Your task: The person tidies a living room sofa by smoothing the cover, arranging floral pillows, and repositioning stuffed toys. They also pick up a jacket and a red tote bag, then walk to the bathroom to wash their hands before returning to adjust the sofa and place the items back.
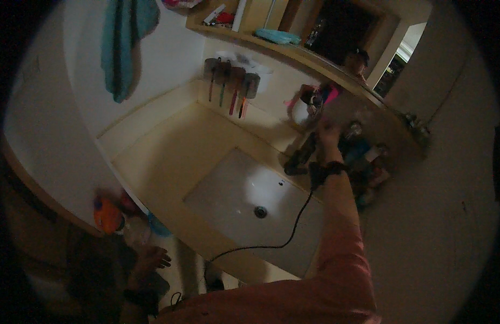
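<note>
My right hand reaches over the back of the washbasin, past the dark faucet. Its fingers are blurred, close to a wall holder with small items in it, and I cannot tell whether they grip anything. A dark band with a black cable circles that wrist; the cable sags across the basin. Low on the left, my left hand hangs beside the counter's front edge, fingers slightly apart and apparently holding nothing. Another dark band is around its wrist.
Toothbrushes hang beneath several cups on the wall. Bottles and small items crowd the counter's right end. Above runs a wooden shelf with a folded teal cloth. A teal towel hangs left; an orange object is below.
</note>
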Demonstrator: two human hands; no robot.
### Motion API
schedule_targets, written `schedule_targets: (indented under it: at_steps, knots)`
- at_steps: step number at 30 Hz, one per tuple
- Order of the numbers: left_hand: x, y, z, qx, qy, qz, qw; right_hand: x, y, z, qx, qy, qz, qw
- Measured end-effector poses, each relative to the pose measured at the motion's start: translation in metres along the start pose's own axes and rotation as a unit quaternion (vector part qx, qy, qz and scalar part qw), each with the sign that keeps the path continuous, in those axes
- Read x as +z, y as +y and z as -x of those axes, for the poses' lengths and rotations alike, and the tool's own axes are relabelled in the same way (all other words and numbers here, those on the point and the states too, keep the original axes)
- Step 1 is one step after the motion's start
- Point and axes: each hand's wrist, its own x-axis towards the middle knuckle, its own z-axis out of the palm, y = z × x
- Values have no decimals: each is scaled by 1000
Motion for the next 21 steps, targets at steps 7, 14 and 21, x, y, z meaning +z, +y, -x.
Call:
schedule_targets:
  at_steps: [7,14,21]
  knots:
    - [-24,-6,13,16,2,-67,998,-26,-50,51,-57,56,112,990]
    - [-62,-13,0,26,-99,-70,992,-67,-76,103,142,-54,35,988]
    - [-32,-34,-39,95,-230,-133,959,-131,-183,271,212,-92,-154,961]
